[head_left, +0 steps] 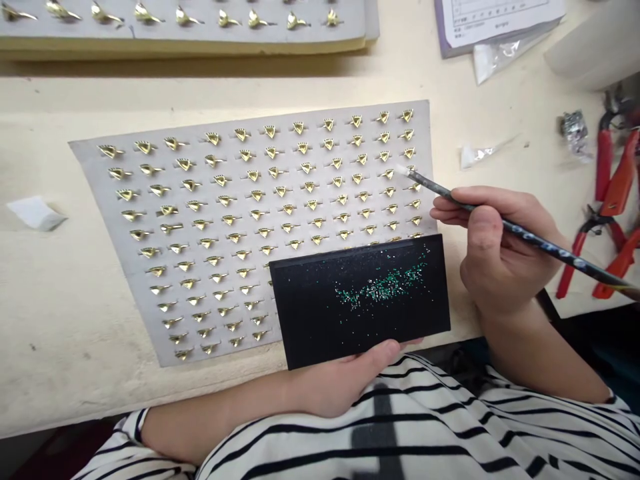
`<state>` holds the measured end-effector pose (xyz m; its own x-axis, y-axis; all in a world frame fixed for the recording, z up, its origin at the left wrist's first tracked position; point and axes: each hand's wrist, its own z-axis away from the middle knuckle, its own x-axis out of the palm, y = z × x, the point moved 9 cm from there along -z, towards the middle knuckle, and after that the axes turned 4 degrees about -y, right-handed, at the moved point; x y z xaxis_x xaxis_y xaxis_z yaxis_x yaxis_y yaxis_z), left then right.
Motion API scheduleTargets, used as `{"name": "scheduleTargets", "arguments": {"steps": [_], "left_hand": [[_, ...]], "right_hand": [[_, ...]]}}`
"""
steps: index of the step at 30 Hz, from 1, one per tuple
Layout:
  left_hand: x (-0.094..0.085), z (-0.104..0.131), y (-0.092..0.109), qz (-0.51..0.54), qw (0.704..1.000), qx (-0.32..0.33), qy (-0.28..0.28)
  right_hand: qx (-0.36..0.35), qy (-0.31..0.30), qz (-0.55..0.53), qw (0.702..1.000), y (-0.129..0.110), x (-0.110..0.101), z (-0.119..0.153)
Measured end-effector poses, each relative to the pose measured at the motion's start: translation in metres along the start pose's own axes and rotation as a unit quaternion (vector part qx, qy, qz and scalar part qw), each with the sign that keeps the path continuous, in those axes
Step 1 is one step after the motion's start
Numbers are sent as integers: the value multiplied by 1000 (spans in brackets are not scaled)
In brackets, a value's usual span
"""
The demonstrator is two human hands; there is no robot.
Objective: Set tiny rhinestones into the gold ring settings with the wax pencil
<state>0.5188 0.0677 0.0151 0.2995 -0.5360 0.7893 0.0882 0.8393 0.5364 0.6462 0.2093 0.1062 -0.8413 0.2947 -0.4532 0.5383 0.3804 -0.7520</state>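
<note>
My right hand [505,247] is closed around a dark patterned stick with a pale tip, like a pick-up pencil [530,247]. The tip is over the right side of a grey sheet [115,267], near the small gold triangular ring pieces [337,163] set in rows on it. In my left hand [350,377] is a black rectangular tray [320,327], held by its near edge with the thumb on top. Tiny green and clear stones [385,287] are scattered across the tray. The tray covers the sheet's lower right part.
Another board [200,33] with gold pieces lies at the back left. A paper pad [495,20] and small plastic bags [480,155] are at the right. Red-handled pliers [605,167] lie at the far right. A white paper scrap [36,212] sits at the left.
</note>
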Motion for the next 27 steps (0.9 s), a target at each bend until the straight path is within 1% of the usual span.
{"name": "scheduleTargets", "arguments": {"steps": [5,10,16,21,24,27], "left_hand": [[-1,0,3,-13,1000,7,3],[-3,2,-2,-20,999,-28,16],[-2,2,-5,-7,999,-39,11],[1,0,7,-7,1000,12,-3],[0,1,6,-7,1000,2,0],[0,2,2,4,1000,-6,1]], "right_hand": [[-10,-4,-12,1000,0,1,-1],[-20,-2,-4,1000,-1,0,0],[12,3,10,1000,2,-1,1],[10,-8,18,1000,0,1,2],[1,10,10,1000,-2,0,0],[-32,60,8,998,-8,-7,-1]]}}
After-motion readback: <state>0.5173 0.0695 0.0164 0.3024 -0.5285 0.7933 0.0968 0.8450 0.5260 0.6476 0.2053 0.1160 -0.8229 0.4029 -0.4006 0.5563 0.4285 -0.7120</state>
